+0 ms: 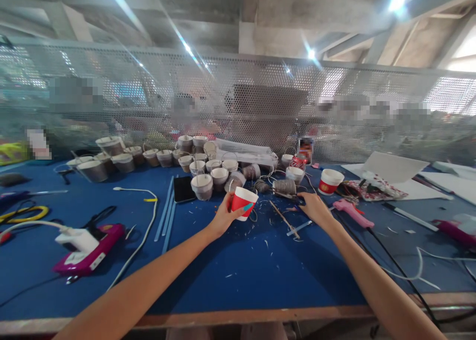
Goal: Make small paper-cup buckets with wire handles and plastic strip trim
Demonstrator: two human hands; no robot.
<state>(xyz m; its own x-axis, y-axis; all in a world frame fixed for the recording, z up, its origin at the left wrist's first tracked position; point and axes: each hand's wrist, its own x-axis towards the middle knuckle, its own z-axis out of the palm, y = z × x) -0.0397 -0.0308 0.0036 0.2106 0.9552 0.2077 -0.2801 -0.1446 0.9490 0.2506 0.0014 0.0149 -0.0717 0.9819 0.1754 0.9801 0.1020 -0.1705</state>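
My left hand (222, 218) is closed around a red paper cup (242, 203) with a white rim, held tilted above the table. The thumb, with a turquoise nail, presses on the cup's side. My right hand (316, 208) is stretched forward, fingers bent together beside a spool of grey twine (284, 187). Something small and dark lies at its fingertips; I cannot make out what it is. Between my hands, a thin stick (282, 218) and a clear glue stick (300, 228) lie on the table.
Several twine-wrapped cups (203, 186) crowd the back. Another red cup (330, 182) and a pink glue gun (351, 212) stand or lie to the right. A black phone (184, 189), glue sticks (167, 206) and a purple power strip (91, 255) lie left on the blue table (238, 285).
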